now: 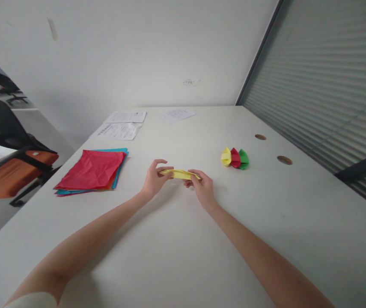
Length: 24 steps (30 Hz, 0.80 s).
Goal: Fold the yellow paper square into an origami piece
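Observation:
A narrow strip of folded yellow paper stretches level between my two hands, just above the white table. My left hand pinches its left end between thumb and fingers, with the index finger raised over it. At the other end my right hand grips the paper with the thumb on the near side. The paper's far side is hidden. To the right of my hands sit three small folded paper pieces, a yellow one, a red one and a green one, side by side.
On the left lies a stack of coloured paper sheets, red on top with blue edges showing. Printed sheets lie near the back wall, another beside them. Two round brown table inserts are at right. An orange-seated chair stands left.

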Tool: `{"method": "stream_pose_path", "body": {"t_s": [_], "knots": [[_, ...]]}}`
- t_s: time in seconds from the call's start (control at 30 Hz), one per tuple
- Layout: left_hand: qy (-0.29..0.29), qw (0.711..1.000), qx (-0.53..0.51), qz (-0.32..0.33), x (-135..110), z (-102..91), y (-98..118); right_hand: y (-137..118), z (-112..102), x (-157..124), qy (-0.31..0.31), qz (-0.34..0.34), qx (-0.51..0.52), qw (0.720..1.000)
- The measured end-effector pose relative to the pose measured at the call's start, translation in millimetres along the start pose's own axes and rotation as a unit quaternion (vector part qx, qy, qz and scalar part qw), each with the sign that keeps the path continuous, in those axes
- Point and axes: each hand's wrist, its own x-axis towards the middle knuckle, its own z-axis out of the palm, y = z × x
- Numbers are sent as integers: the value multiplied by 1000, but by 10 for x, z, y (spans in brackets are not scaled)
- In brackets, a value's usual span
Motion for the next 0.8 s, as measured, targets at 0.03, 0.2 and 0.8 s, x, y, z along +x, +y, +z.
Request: {"method": "stream_pose_path", "body": {"t_s": [0.03,0.2,0.8], "knots": [[3,1000,-8,-15,-4,-2,11,1,-2,-2,-1,-1,-4,1000],[5,995,-63,-73,-9,-17,24,11,4,-7,-15,-8,-12,1000],[-127,992,7,-23,84,-165,44,-78,-88,104,25,90,-52,994]]}}
